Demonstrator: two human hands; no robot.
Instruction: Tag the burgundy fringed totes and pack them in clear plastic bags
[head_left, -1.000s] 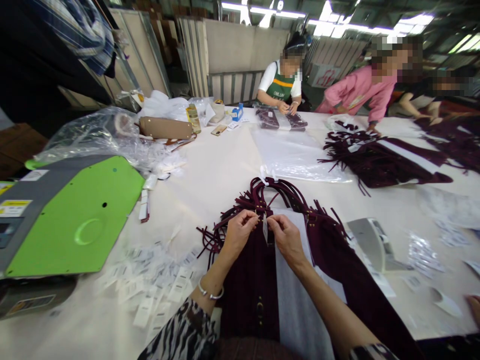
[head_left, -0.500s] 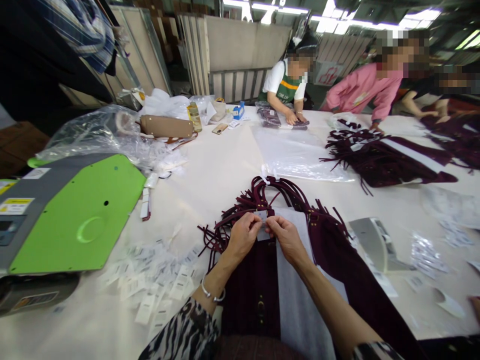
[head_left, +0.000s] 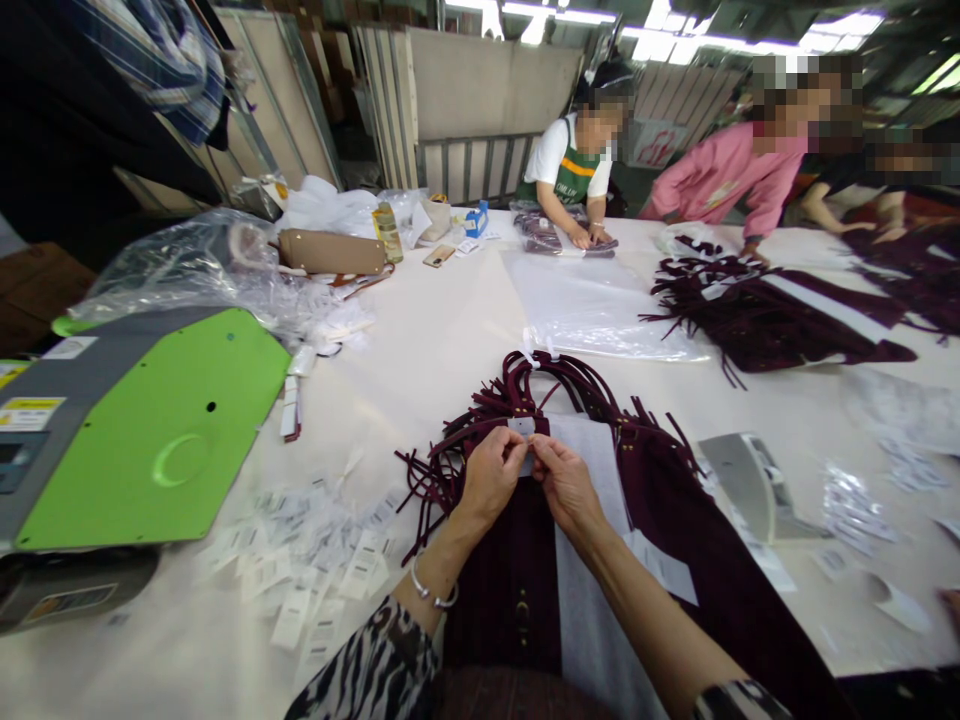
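A dark burgundy bag [head_left: 502,600] with fringed straps and a small buckle lies in front of me. Over its upper part, my left hand [head_left: 491,475] and my right hand [head_left: 566,485] meet with fingertips pinched together. Whatever they pinch is too small and covered to make out. Just behind the fingertips a small grey tag [head_left: 520,427] shows, partly hidden by them. White tissue-like paper [head_left: 592,570] runs along the bag beneath my right forearm. White wrapping [head_left: 531,358] circles the handles at the top.
Loose white labels [head_left: 300,560] are scattered at left, near a green and grey machine [head_left: 165,430]. A grey dispenser [head_left: 746,485] stands at right. Clear plastic bags [head_left: 592,310] lie beyond. Co-workers handle a wrapped item [head_left: 562,235] and more burgundy bags [head_left: 780,310] across the table.
My fingertips have come closer together over the grey tag, covering more of its lower part. My right hand has shifted slightly, and my right forearm now uncovers more of a white paper beside it.
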